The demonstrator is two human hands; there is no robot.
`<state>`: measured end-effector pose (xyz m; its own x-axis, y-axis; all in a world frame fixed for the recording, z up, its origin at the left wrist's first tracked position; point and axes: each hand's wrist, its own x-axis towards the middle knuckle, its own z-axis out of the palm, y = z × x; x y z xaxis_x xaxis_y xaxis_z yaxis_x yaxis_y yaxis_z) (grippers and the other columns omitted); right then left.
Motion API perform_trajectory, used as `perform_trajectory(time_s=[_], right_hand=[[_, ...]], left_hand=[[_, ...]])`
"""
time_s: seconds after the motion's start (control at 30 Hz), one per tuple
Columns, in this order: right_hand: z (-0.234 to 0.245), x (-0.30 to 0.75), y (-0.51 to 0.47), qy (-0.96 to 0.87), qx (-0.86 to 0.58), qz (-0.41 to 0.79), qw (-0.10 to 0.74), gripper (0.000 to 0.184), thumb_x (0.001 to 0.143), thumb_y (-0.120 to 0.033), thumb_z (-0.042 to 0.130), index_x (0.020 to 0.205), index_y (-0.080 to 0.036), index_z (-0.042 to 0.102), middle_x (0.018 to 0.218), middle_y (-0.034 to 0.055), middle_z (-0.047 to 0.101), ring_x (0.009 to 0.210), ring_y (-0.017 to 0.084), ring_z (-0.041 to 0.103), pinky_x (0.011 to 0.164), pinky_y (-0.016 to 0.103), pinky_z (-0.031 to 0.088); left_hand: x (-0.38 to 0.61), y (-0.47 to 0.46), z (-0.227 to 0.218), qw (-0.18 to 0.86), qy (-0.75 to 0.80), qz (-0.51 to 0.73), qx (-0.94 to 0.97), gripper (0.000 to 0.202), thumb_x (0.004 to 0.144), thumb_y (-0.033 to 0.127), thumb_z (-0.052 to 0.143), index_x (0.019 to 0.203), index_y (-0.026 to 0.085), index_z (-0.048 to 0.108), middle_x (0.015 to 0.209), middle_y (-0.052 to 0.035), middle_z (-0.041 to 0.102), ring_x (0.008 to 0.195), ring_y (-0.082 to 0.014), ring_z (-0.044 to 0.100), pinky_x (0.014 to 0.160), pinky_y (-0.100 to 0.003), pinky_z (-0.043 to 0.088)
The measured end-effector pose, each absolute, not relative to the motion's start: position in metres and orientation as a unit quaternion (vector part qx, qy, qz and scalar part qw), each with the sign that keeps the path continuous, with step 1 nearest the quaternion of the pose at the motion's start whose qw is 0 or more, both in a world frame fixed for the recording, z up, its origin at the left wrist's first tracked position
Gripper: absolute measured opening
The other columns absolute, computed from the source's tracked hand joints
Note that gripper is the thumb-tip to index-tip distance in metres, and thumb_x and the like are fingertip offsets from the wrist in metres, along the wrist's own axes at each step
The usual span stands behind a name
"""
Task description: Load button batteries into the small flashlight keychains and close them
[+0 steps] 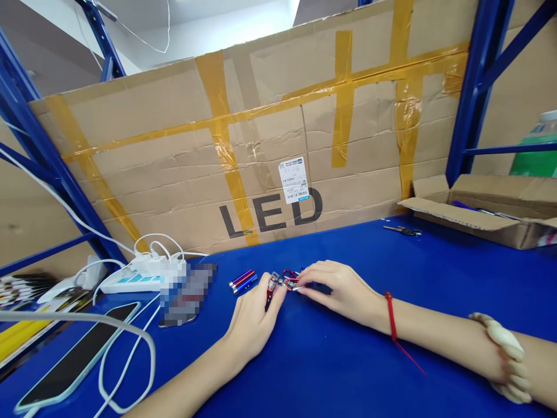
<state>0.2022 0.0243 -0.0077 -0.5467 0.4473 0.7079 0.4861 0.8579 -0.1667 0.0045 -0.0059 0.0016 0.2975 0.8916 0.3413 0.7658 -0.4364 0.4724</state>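
Observation:
Pinched between the thumb and fingers of my left hand [252,316] is a small dark-red metal flashlight [271,285] with a silver end. My right hand [342,285] has its fingertips together on a red carabiner [289,282], right beside the flashlight's silver end. Whether the two are linked is too small to tell. More small coloured metal pieces show behind the right fingertips, partly hidden. To the left of my left hand, small shiny metal tubes [242,281] in red, purple and blue lie side by side on the blue tabletop [331,371].
A phone [78,360] with a pale case, white cables and a white power strip [134,276] occupy the left. Keys [402,230] lie at the back right near an open cardboard box [483,217]. A tall taped cardboard sheet [174,174] stands behind, between blue posts.

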Motion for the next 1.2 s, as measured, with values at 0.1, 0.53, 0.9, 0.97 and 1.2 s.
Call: perform_trajectory(time_s=[0.1,0.53,0.9,0.97,1.2], right_hand=[[-0.006,0.199,0.019,-0.889,-0.214,-0.040,0.402,0.013,0.084,-0.025,0.054,0.086,-0.018,0.065,0.086,0.0015,0.069,0.080,0.013,0.062,0.073,0.025,0.047],[-0.004,0.199,0.015,-0.895,-0.198,-0.010,0.400,0.019,0.087,-0.024,0.049,0.096,-0.016,0.064,0.093,0.0040,0.068,0.085,0.012,0.062,0.077,0.023,0.050],[-0.004,0.197,0.013,-0.929,-0.220,-0.102,0.279,0.030,0.091,-0.026,0.039,0.112,-0.011,0.055,0.094,0.0093,0.067,0.082,0.017,0.063,0.070,0.029,0.052],[-0.005,0.196,0.012,-0.931,-0.225,-0.106,0.266,0.031,0.091,-0.027,0.038,0.113,-0.011,0.054,0.093,0.0093,0.066,0.081,0.018,0.063,0.068,0.029,0.052],[-0.008,0.194,0.012,-0.931,-0.222,-0.146,0.249,0.025,0.092,-0.027,0.037,0.099,-0.014,0.057,0.084,0.0066,0.065,0.070,0.015,0.061,0.060,0.026,0.046]], left_hand=[[0.005,-0.004,-0.002,0.116,0.503,0.287,0.807,0.025,0.088,0.044,0.032,0.079,0.022,0.038,0.072,0.0012,0.057,0.066,-0.0155,0.053,0.062,-0.026,0.037],[0.003,0.000,-0.008,0.135,0.460,0.308,0.821,0.019,0.089,0.036,0.033,0.077,0.022,0.034,0.069,0.0018,0.052,0.061,-0.0126,0.048,0.059,-0.025,0.036],[0.001,0.001,-0.012,0.098,0.395,0.302,0.862,0.015,0.089,0.026,0.032,0.075,0.022,0.029,0.065,0.0036,0.045,0.054,-0.0102,0.040,0.053,-0.022,0.031],[0.001,0.000,-0.011,0.090,0.385,0.297,0.869,0.015,0.089,0.025,0.032,0.075,0.022,0.029,0.065,0.0036,0.044,0.054,-0.0100,0.039,0.053,-0.022,0.031],[0.000,-0.002,-0.010,0.057,0.368,0.281,0.885,0.015,0.089,0.023,0.031,0.074,0.022,0.029,0.064,0.0037,0.043,0.053,-0.0101,0.038,0.052,-0.022,0.030]])
